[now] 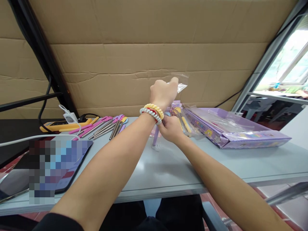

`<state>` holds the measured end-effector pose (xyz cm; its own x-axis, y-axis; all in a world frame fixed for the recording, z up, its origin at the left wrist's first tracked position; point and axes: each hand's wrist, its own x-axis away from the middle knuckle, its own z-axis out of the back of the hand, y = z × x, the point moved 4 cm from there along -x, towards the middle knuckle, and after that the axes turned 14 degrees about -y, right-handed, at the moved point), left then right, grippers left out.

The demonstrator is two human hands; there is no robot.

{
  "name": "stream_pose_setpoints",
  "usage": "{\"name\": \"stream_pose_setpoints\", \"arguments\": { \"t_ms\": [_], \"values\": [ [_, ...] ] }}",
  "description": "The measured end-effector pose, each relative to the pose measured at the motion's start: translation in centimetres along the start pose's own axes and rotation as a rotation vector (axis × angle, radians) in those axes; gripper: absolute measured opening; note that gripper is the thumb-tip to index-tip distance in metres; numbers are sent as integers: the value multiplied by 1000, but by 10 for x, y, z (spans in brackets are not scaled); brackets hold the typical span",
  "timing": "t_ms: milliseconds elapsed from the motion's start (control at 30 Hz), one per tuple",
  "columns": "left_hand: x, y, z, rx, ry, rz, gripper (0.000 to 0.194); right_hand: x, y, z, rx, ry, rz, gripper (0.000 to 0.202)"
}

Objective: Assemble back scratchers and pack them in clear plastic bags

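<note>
My left hand (164, 91), with yellow, red and white bracelets on the wrist, is raised and closed on a clear plastic bag (182, 86) whose end sticks out past the fingers. Just below it, my right hand (172, 128) is closed around a slim purple-handled utensil (156, 136). Clear film shows at the handle's lower end, near the table. The utensil's upper part is hidden behind my hands and wrist. Behind my right hand lie yellow-handled cutlery pieces (185, 123) in clear packaging.
Several metal utensils with coloured heads (106, 126) lie at left, beside a yellow tool (64, 125) and white cable. A tablet (64, 166) rests at the table's left front. On the right stands a purple box (240, 126) with plastic bags; cardboard (144, 57) backs the table.
</note>
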<state>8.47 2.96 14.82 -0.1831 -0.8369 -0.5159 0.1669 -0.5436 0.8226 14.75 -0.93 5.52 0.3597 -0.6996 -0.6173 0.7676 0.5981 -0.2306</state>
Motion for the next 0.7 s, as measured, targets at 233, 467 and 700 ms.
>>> {"name": "stream_pose_setpoints", "arguments": {
  "t_ms": [233,467,700],
  "values": [
    [-8,-6,1,-87,-48,67,31,1,-1,1,-92,-30,-28,39],
    [-9,-5,5,-138,-102,79,22,1,-2,2,-103,-51,6,40],
    [-1,2,7,-209,-126,55,24,0,-4,3,-60,-62,49,37]
  ]
}}
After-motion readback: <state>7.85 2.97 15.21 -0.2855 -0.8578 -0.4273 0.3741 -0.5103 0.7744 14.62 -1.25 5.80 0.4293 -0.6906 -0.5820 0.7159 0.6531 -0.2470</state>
